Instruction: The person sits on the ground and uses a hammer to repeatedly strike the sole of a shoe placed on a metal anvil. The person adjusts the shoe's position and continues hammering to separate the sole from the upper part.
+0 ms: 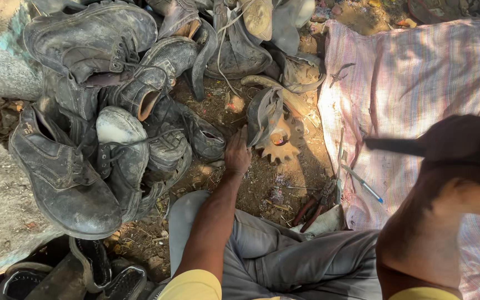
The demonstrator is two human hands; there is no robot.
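Note:
My left hand (237,153) reaches forward to a grey piece of shoe leather (263,115) draped over a rusty toothed gear wheel (280,143) on the dirt, with the fingers touching the leather's edge. My right hand (462,139) is raised close to the camera and blurred, closed around a dark handle (394,145) that points left. The head of that tool is not visible. My grey trousers (284,255) fill the bottom middle.
A heap of worn black boots (101,111) lies to the left and top. A pink striped sack cloth (412,83) covers the ground on the right. Red-handled pliers (315,208), a thin metal rod (340,153) and a blue pen (365,186) lie near my knee.

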